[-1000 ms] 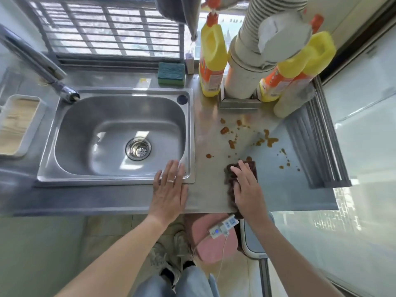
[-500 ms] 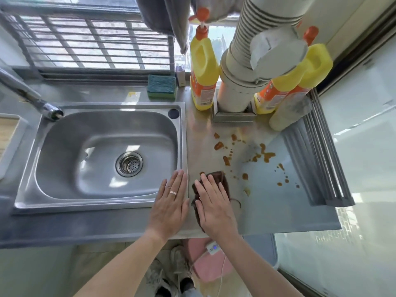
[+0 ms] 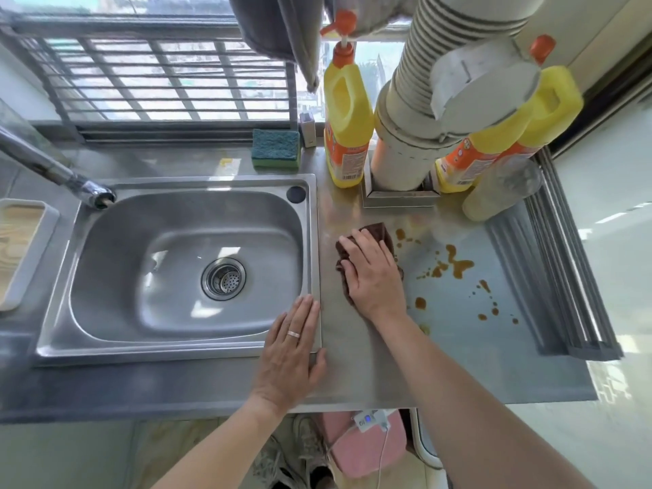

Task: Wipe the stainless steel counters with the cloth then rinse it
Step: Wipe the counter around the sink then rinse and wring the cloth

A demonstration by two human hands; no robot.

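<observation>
Two hands are on the steel table [image 3: 458, 365], both to the right of the sink [image 3: 183, 266]. The right hand [image 3: 374, 273] lies flat, fingers straight, pressing the brown cloth [image 3: 379, 230] against the metal just right of the sink's rim; the left hand [image 3: 291, 351] rests open-palmed on the sink's near right corner and holds nothing, a ring on one finger. Half a second ago the cloth sat nearer the front edge, and brown drops lay beyond it; now it has been pushed away from the person, and those nearest the sink are covered or gone. My judgement is that the wiping is well begun but far from done: the sauce splatter [image 3: 455, 266] still spots the table further right of the sink, glossy, amber and irregular in shape. The cloth looks soft and bunched, likely to smear rather than lift if it slides dry. The table is brushed, faintly reflective steel; the sink is a smooth rounded basin with a perforated strainer [image 3: 224, 278].
</observation>
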